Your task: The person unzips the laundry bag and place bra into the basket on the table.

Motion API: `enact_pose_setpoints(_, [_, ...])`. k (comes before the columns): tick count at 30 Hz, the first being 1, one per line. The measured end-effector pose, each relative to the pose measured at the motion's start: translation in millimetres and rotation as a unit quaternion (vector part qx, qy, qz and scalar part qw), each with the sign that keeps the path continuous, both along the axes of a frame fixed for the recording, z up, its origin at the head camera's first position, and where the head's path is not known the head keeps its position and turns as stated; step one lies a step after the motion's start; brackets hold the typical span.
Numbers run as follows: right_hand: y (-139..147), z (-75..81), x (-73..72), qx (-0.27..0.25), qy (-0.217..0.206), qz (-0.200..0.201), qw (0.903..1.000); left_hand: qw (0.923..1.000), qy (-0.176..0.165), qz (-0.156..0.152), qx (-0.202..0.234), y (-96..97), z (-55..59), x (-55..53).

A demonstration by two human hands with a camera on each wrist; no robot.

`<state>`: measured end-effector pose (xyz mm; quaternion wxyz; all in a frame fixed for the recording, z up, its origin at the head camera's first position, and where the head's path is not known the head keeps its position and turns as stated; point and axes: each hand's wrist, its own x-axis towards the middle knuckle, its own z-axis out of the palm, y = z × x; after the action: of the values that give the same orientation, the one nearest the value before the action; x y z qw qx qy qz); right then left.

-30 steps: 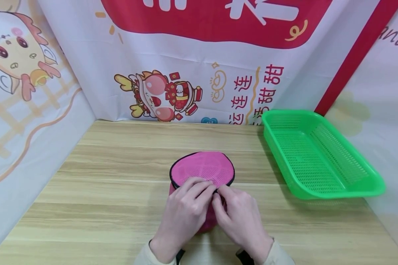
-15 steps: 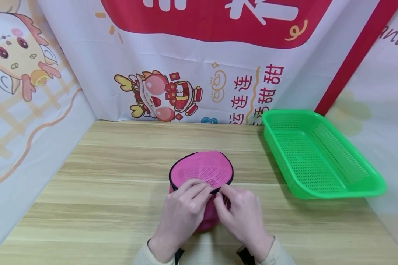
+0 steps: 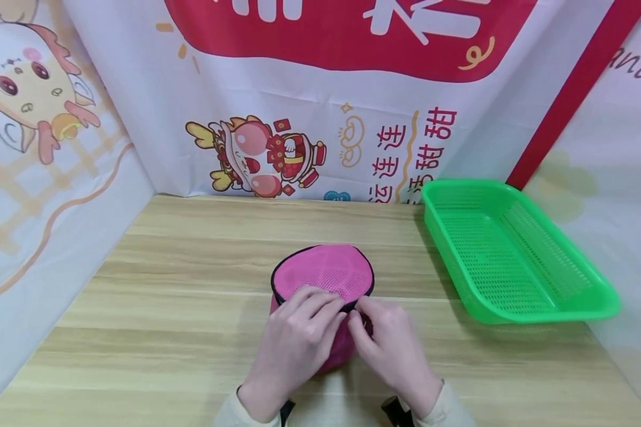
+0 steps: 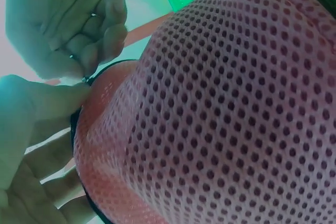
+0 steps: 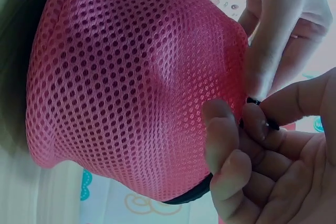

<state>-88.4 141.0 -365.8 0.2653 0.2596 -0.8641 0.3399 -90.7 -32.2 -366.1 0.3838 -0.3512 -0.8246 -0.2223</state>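
Observation:
A round pink mesh bag (image 3: 323, 270) with a black edge band (image 5: 191, 192) stands upright on the table, its top facing the head camera. My left hand (image 3: 296, 341) pinches the front of that band between thumb and fingers. Just to its right, my right hand (image 3: 397, 344) pinches a small black piece (image 5: 272, 125) at the band, which looks like a zipper pull. Both hands' fingertips nearly meet there. Mesh side wall (image 4: 226, 103) fills much of the left wrist view. The bag's contents cannot be made out.
A green plastic basket (image 3: 504, 255) with perforated walls sits at the right of the wood-grain table (image 3: 139, 308). Printed cloths (image 3: 310, 89) hang behind the table and along both sides.
My right hand's fingertips have shifted slightly right along the band. The bag's top has edged slightly left. The left hand keeps its hold, and the basket stays put.

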Motion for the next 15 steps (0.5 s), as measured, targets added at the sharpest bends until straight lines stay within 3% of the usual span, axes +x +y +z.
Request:
enact_pose_setpoints(5, [-2.5,-0.8,0.6,-0.010,0.012,0.014,0.9998,0.9997,0.024,0.005,-0.002,1.6,-0.3,-1.3])
enact_pose_setpoints(15, [-4.4,-1.8,0.7,-0.004,0.016,-0.001,0.9999,0.9997,0.009,0.021,-0.007,-0.2,0.2,1.2])
